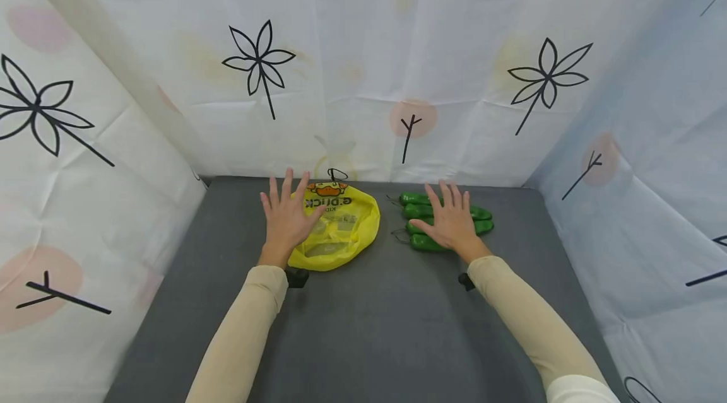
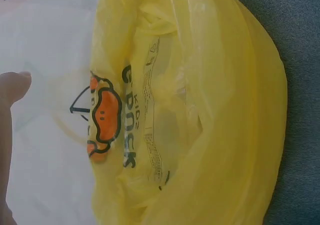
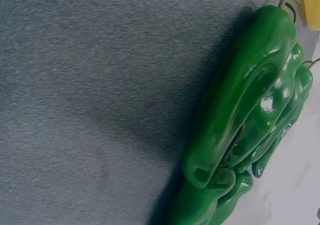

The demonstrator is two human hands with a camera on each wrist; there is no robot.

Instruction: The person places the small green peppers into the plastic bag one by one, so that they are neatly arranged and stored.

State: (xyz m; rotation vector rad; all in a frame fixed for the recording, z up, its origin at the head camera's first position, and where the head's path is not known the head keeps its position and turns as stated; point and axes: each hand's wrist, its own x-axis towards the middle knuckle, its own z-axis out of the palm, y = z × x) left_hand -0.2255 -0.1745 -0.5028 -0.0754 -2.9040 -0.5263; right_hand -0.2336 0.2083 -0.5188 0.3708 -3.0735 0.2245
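Observation:
A yellow plastic bag (image 1: 358,226) with a printed duck face and lettering lies on the grey table, its mouth spread open in the left wrist view (image 2: 230,115). My left hand (image 1: 286,217) is over the bag's left side, fingers spread and holding nothing. Several green peppers (image 1: 423,242) lie side by side to the right of the bag, stems pointing left. Above them is my right hand (image 1: 451,220), fingers straight and apart. Whether either hand touches what is beneath it cannot be told. The right wrist view shows the glossy peppers (image 3: 245,95) closely, without the hand.
The dark grey tabletop (image 1: 369,327) extends toward me. White cloth (image 1: 352,62) with flower and twig prints hangs behind the table and along both sides. A dark wrist mount (image 1: 298,278) shows at my left wrist.

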